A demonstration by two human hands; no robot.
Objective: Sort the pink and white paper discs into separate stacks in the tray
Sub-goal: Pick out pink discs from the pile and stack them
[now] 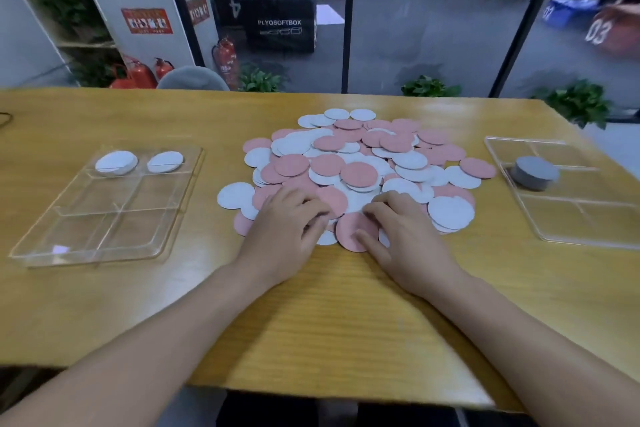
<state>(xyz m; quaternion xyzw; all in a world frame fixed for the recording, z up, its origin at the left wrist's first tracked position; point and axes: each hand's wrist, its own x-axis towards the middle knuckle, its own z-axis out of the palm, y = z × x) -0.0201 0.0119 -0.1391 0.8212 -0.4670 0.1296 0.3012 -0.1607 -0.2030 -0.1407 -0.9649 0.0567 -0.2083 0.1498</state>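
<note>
Left hand: left hand (289,218) is lying palm down on the near edge of the disc pile (360,170), fingers bent, tips pressing on the discs. I cannot tell if it is pinching one.
Right hand: right hand (403,232) is resting just beside the left one, fingers bent onto the pile, thumb lying on a pink disc (355,230) at the near edge. I cannot tell if it is gripping that disc.
Pile: pink and white discs are lying mixed and overlapping in the middle of the worktop (329,322). A few white ones are sticking out at the far edge and the left edge.
Left tray: clear tray (104,218) is sitting well apart from the pile, on the left. Two white stacks (116,163) are sitting side by side in its far section. Its other sections are showing bare bottom.
Right tray: second clear tray (568,198) is sitting near the worktop's right edge, holding a grey stack (535,173).
Open room: bare wood is showing between the pile and each tray, and from the pile to the near edge, where both arms are crossing.
</note>
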